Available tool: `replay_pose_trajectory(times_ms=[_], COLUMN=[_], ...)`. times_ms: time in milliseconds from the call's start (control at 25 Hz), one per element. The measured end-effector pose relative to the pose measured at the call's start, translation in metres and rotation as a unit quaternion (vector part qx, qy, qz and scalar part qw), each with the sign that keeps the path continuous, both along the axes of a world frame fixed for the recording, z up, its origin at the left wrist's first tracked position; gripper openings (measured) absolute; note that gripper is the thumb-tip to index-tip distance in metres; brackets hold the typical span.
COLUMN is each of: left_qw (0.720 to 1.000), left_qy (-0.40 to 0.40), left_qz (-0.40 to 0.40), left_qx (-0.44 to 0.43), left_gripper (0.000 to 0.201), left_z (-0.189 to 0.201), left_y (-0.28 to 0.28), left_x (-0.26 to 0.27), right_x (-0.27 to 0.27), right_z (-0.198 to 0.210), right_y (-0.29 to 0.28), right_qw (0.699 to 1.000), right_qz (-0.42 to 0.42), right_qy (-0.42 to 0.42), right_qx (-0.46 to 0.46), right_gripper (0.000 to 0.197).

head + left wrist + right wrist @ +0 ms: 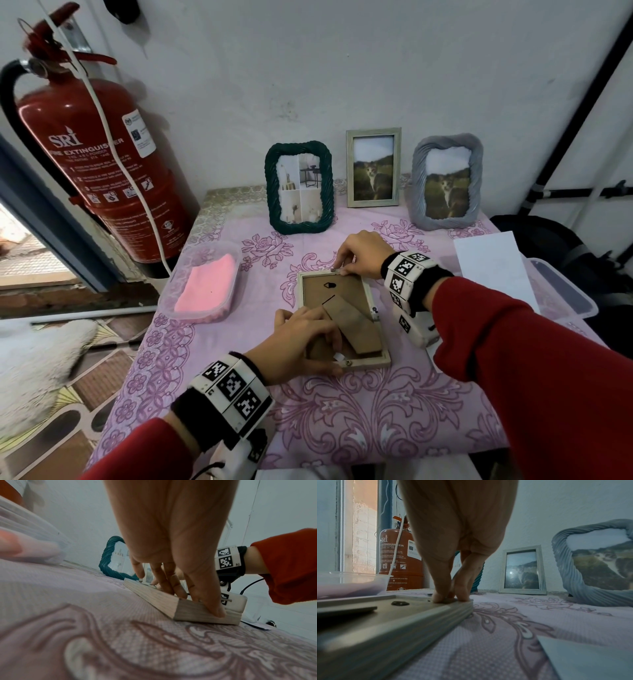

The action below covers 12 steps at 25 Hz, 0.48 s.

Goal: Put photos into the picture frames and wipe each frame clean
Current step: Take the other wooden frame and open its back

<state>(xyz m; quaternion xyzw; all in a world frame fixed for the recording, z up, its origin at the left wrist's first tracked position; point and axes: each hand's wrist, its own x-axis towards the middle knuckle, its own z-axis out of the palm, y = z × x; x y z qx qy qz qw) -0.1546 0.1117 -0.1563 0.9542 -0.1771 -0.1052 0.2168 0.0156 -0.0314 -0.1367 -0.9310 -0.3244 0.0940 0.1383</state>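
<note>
A pale wooden picture frame [371, 301] lies face down on the pink flowered tablecloth, its brown backing board and fold-out stand [352, 322] facing up. My left hand [318, 342] rests on the near left part, fingers pressing the backing and thumb against the near edge [221, 614]. My right hand [342, 269] is at the far right corner of the frame [419, 615], where thumb and finger [438, 596] pinch a small metal tab [452, 599]. Folded pink cloth [205, 284] lies in a clear tub to the left.
Three frames with photos stand along the wall: a dark green one [298, 187], a slim pale one [373, 168] and a grey one [447, 181]. White paper [493, 263] and a clear bin [565, 294] are at the right. A red fire extinguisher [102, 171] stands left of the table.
</note>
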Motion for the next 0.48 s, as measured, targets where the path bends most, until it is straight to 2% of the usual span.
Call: replay_pose_trajectory(times_ms=[320, 480], left_qw=[1.000, 1.000], left_qy=[-0.007, -0.005], left_qz=[0.007, 0.013], left_qx=[-0.002, 0.000], left_gripper=[0.035, 0.029], left_z=[0.0015, 0.0014], left_y=[0.0003, -0.0025], left_x=[-0.0029, -0.0030], right_x=[0.0007, 0.0025], right_z=[-0.0016, -0.0011], right_y=[-0.0053, -0.0047], right_qw=[1.000, 1.000], right_qz=[0.011, 0.014], right_qy=[0.003, 0.007], right_qx=[0.004, 0.002], right_gripper=[0.019, 0.020])
